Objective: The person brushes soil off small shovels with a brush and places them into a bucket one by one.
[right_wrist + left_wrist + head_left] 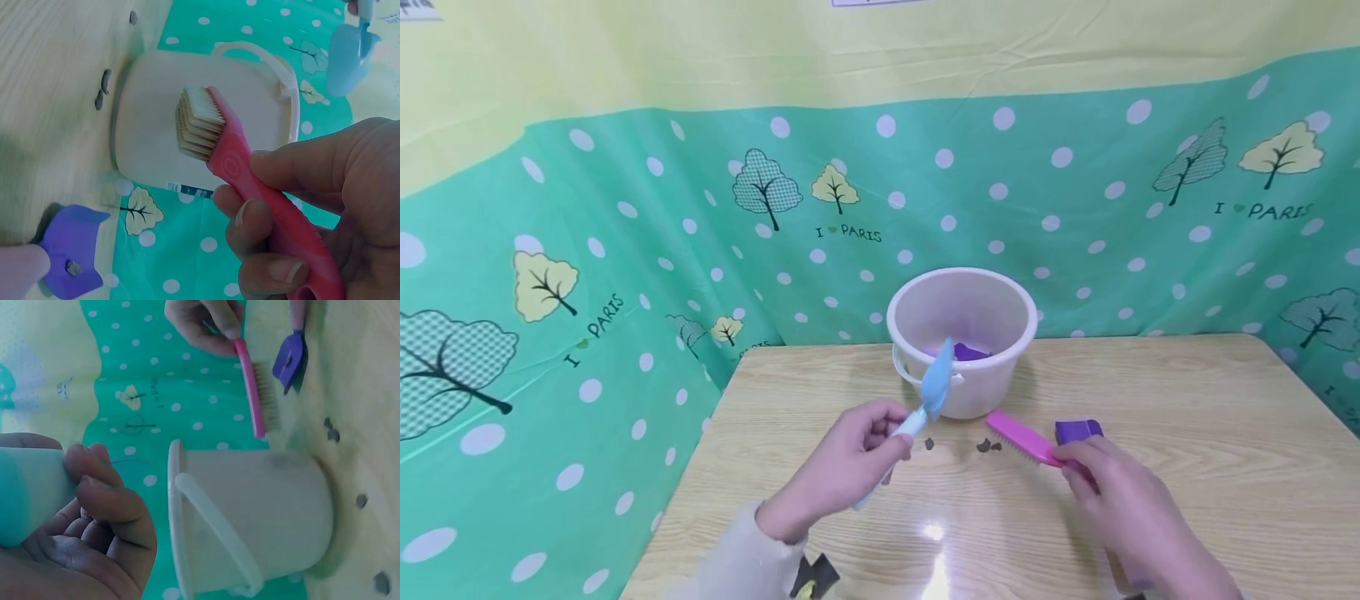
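My left hand (pixel 850 458) grips the pale handle of a small light-blue toy trowel (pixel 937 382), its blade pointing up in front of the bucket's rim in the head view. In my right hand (pixel 1126 496) is a pink brush (pixel 1021 437), pinched by the handle, with pale bristles facing down toward the table. A purple toy shovel (pixel 78 250) lies on the table by that hand, a small dark clod (pixel 74 267) on its blade; the hand partly covers it in the head view. Several dark clods (pixel 983 446) lie between the hands.
A white bucket (pixel 981 392) with its handle hanging at the front stands at the back of the wooden table (pixel 1210 400). Something purple (pixel 972 353) lies inside it. A green and yellow patterned cloth (pixel 1000 217) hangs behind and at the sides.
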Motion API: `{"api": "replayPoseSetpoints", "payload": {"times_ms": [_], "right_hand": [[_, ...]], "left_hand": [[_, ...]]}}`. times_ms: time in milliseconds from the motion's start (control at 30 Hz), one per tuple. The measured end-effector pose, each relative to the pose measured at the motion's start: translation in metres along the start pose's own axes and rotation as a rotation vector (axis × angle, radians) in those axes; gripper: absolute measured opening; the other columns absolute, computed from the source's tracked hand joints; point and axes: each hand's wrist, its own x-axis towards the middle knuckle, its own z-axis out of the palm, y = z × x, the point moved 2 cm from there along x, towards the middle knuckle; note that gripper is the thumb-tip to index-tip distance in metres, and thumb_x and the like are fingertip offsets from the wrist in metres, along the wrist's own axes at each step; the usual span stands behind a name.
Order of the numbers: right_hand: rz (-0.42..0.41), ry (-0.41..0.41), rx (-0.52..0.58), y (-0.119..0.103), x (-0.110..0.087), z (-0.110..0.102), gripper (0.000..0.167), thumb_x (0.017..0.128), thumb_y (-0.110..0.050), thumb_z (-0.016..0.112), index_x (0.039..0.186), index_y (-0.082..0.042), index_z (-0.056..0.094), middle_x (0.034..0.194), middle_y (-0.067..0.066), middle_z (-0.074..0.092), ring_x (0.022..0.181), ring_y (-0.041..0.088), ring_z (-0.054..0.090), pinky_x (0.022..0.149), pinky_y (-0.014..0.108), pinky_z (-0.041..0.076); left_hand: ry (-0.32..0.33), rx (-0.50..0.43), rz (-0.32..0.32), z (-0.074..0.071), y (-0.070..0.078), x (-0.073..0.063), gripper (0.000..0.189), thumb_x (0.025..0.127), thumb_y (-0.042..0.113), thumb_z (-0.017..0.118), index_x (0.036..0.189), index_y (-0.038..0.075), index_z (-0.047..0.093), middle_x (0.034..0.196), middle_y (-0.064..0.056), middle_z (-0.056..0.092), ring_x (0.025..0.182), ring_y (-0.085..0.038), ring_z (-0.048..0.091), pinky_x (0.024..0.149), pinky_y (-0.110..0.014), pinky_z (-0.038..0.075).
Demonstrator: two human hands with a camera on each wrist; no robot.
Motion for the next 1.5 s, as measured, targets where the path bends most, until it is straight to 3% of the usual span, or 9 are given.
{"api": "replayPoseSetpoints", "payload": {"times_ms": [233, 467, 600, 733, 933, 1033, 1167, 1500], "right_hand": [[0.023, 0.015, 0.016, 0.005, 0.0, -0.009, 0.027, 0.083, -0.007, 0.071, 0.109, -0.012, 0.069, 0.091, -0.001, 0.062, 0.067, 0.009, 0.051, 0.054, 0.025, 0.041], [0.096, -0.039, 0.002, 0.009, 0.002, -0.015, 0.028, 0.085, -0.007, 0.068, 0.112, -0.012, 0.069, 0.09, 0.0, 0.061, 0.069, 0.014, 0.051, 0.057, 0.027, 0.043], [0.073, -0.019, 0.006, 0.011, 0.003, -0.017, 0.027, 0.084, -0.005, 0.067, 0.111, -0.011, 0.069, 0.09, 0.0, 0.061, 0.068, 0.013, 0.05, 0.055, 0.025, 0.042], [0.06, 0.0, 0.014, 0.014, 0.002, -0.019, 0.027, 0.084, -0.005, 0.067, 0.11, -0.011, 0.069, 0.095, 0.003, 0.064, 0.074, 0.017, 0.057, 0.059, 0.031, 0.047], [0.065, 0.03, 0.021, 0.019, 0.001, -0.025, 0.027, 0.083, -0.003, 0.067, 0.11, -0.009, 0.068, 0.102, 0.011, 0.065, 0.081, 0.023, 0.06, 0.062, 0.039, 0.05], [0.057, 0.048, 0.01, 0.022, 0.001, -0.028, 0.026, 0.083, -0.003, 0.068, 0.108, -0.008, 0.068, 0.1, 0.01, 0.065, 0.076, 0.019, 0.057, 0.058, 0.031, 0.048], [0.058, 0.057, 0.006, 0.025, 0.001, -0.031, 0.026, 0.083, -0.003, 0.068, 0.107, -0.009, 0.069, 0.098, 0.008, 0.065, 0.073, 0.017, 0.055, 0.054, 0.024, 0.044], [0.067, 0.043, 0.009, 0.024, 0.001, -0.034, 0.027, 0.083, -0.002, 0.069, 0.109, -0.008, 0.068, 0.099, 0.008, 0.066, 0.076, 0.018, 0.057, 0.057, 0.027, 0.046]], "left_hand": [[0.086, 0.151, 0.047, -0.008, 0.017, 0.035, 0.015, 0.091, 0.01, 0.055, 0.102, 0.009, 0.064, 0.073, -0.002, 0.055, 0.055, -0.011, 0.045, 0.047, -0.021, 0.038], [0.163, 0.359, 0.05, -0.007, 0.027, 0.074, 0.025, 0.084, 0.022, 0.059, 0.106, 0.012, 0.066, 0.08, 0.003, 0.061, 0.066, -0.013, 0.055, 0.056, -0.028, 0.047], [0.175, 0.502, 0.049, -0.005, 0.026, 0.095, 0.018, 0.08, 0.023, 0.06, 0.094, 0.014, 0.066, 0.073, 0.004, 0.061, 0.058, -0.012, 0.055, 0.052, -0.029, 0.047], [0.173, 0.626, 0.02, -0.004, 0.028, 0.114, 0.004, 0.08, 0.018, 0.059, 0.08, 0.014, 0.06, 0.064, 0.002, 0.057, 0.051, -0.012, 0.052, 0.048, -0.028, 0.045], [0.11, 0.792, -0.066, 0.001, 0.028, 0.138, 0.014, 0.081, 0.018, 0.06, 0.069, 0.014, 0.054, 0.057, 0.002, 0.047, 0.048, -0.012, 0.045, 0.047, -0.027, 0.042], [0.059, 0.831, -0.122, 0.006, 0.026, 0.149, 0.016, 0.079, 0.016, 0.061, 0.066, 0.013, 0.053, 0.054, 0.002, 0.045, 0.046, -0.012, 0.044, 0.047, -0.027, 0.043], [0.016, 0.828, -0.191, 0.014, 0.023, 0.16, 0.011, 0.08, 0.014, 0.066, 0.072, 0.012, 0.059, 0.058, -0.001, 0.051, 0.053, -0.015, 0.053, 0.052, -0.027, 0.046], [-0.014, 0.784, -0.272, 0.026, 0.009, 0.181, 0.009, 0.08, 0.016, 0.071, 0.08, 0.014, 0.062, 0.074, 0.0, 0.062, 0.073, -0.017, 0.058, 0.068, -0.029, 0.048]]}}
